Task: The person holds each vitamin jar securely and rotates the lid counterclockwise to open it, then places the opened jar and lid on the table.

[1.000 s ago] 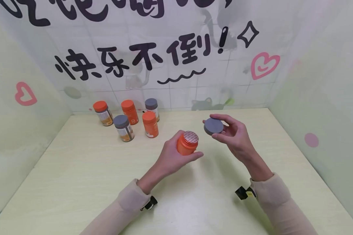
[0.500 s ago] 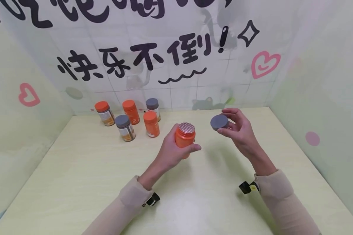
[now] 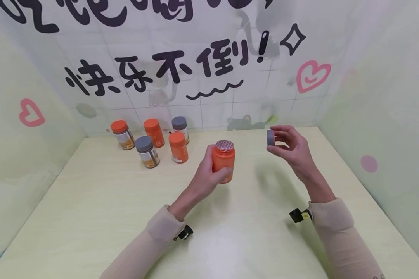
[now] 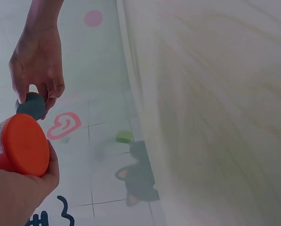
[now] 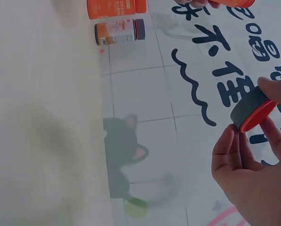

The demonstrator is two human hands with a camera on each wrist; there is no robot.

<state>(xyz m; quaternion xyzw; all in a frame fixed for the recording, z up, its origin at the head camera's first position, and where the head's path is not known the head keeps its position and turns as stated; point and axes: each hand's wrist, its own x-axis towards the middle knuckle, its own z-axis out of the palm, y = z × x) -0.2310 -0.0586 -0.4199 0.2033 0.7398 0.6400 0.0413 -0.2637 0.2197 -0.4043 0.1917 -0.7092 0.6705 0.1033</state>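
My left hand (image 3: 204,174) holds an orange jar (image 3: 224,164) up off the table (image 3: 209,236). The jar is nearly upright. My thumb lies across the side near me, and my other fingers go round behind, where they are partly hidden. A shiny silver seal (image 3: 225,145) covers the jar's top.

My right hand (image 3: 296,151) is up to the right of the jar, well apart from it. My thumb and fingers there pinch a grey lid (image 3: 270,138) by its edge. The lid is tipped on its side, and its red inside (image 5: 260,115) faces my palm.

Over on the left, five more jars (image 3: 178,151) stand upright near the back wall (image 3: 216,114), close to each other. Two have grey caps (image 3: 144,143) and three have orange caps (image 3: 118,126). The wall has big black writing (image 3: 174,66) and a pink heart (image 3: 313,76). My sleeves (image 3: 331,217) are light, and a little black box (image 3: 295,216) sits at each cuff.
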